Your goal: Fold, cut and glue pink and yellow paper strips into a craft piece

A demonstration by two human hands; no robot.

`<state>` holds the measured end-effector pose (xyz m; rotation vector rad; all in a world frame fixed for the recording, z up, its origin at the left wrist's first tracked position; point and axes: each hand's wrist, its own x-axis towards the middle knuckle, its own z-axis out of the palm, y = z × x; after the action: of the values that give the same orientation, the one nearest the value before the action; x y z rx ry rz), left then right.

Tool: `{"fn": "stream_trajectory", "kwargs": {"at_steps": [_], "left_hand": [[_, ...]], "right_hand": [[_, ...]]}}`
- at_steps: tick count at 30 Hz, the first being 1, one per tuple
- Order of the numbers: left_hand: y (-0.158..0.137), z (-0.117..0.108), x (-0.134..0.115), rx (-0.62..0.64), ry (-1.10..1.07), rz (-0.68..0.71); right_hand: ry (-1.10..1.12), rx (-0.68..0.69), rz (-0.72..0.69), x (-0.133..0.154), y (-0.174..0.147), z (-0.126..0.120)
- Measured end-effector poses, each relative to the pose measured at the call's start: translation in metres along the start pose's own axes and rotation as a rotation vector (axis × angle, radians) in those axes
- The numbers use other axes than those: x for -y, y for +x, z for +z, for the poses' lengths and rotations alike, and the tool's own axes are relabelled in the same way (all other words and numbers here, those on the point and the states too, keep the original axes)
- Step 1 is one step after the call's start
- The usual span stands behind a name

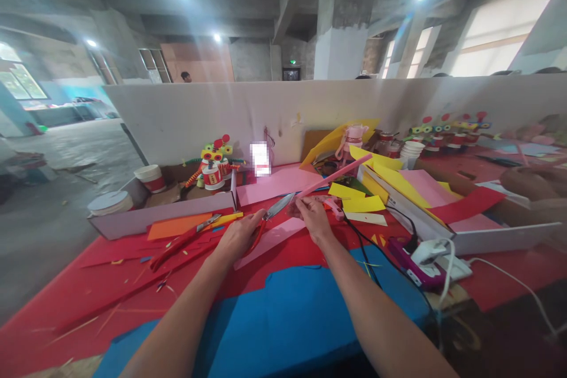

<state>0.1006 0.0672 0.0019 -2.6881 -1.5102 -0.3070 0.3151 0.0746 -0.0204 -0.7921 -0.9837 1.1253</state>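
1. A narrow pink paper strip (pixel 340 173) is held above the table's middle, slanting up and to the right.
2. The person's right hand (pixel 313 217) is closed on the strip's lower end, fingertips pinched together.
3. The left hand (pixel 241 237) is wrapped around the red handles of scissors (pixel 279 207), whose blades point toward the right fingertips.
4. Below the hands, a pink paper piece (pixel 277 241) lies on the red table covering (pixel 101 289); nearer the person is a blue sheet (pixel 283 313).
5. Just right of the right hand sit a pink glue gun (pixel 333 208) and yellow paper pieces (pixel 364 204).
6. Farther left, a shallow box (pixel 163 218) holds a colourful paper-cup figure (pixel 213 177); farther right, another box (pixel 507 240) holds coloured paper.
7. Behind everything stands a pale partition (pixel 212 109).
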Motion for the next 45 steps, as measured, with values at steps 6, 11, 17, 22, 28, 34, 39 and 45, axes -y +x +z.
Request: {"fn": "stream_trajectory", "kwargs": {"at_steps": [6,11,17,22,28,34,39,45], "left_hand": [[-0.003,-0.009,-0.001,-0.09,0.0,-0.167],[-0.005,-0.017,-0.005,-0.037,0.044,-0.372],[-0.004,-0.011,-0.004,0.063,0.057,-0.456],[-0.002,-0.007,-0.003,0.152,0.058,-0.469],[0.0,0.003,0.002,0.149,0.03,-0.433],[0.0,0.007,0.011,0.14,0.044,-0.431],[0.002,0.005,0.009,0.139,0.062,-0.381],[0.003,0.004,0.001,0.104,0.015,-0.3]], "right_hand": [[-0.003,-0.057,0.078,-0.006,-0.005,0.004],[-0.035,-0.037,0.179,-0.01,-0.011,0.006],[-0.106,-0.057,0.209,-0.019,-0.011,0.002],[-0.091,-0.101,0.223,-0.025,-0.01,0.002],[-0.095,-0.103,0.249,-0.027,-0.011,0.005],[-0.109,-0.118,0.188,-0.028,-0.015,0.003],[-0.097,-0.121,0.165,-0.03,-0.015,0.003],[-0.139,-0.138,0.145,-0.031,-0.013,0.005]]}}
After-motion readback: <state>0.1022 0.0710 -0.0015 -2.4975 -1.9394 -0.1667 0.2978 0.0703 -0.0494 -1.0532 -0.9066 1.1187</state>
